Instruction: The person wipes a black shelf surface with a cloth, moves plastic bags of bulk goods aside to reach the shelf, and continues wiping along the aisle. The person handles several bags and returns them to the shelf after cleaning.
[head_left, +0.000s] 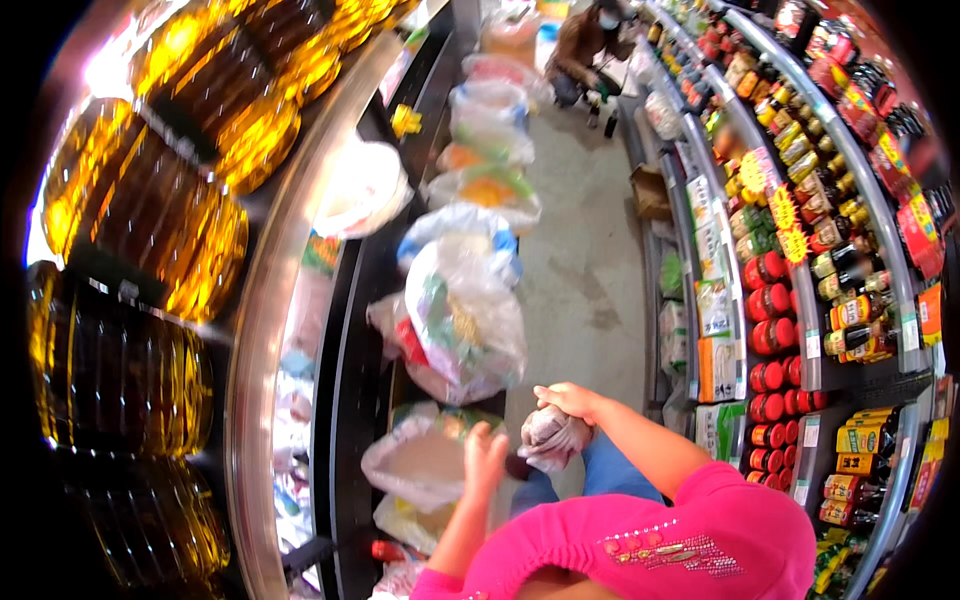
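My right hand (571, 400) grips the top of a filled clear plastic bag (553, 441) with brownish contents, held above my knees. My left hand (484, 457) is raised at the right edge of an open sack of pale brown grain or powder (424, 461). Its fingers look apart, and I see nothing in them. Behind that sack stands a larger open plastic-lined sack (465, 322) with a small heap of tan goods inside. Closer to me, a smaller open bag (416, 521) with yellowish contents sits beside my left forearm.
More open sacks (487, 191) line the left side of the aisle floor (585, 247). Large oil bottles (142, 217) fill the left shelf. Red-lidded jars (769, 337) and sauce bottles (855, 315) stock the right shelves. A person (589, 52) crouches far down the aisle near dark bottles.
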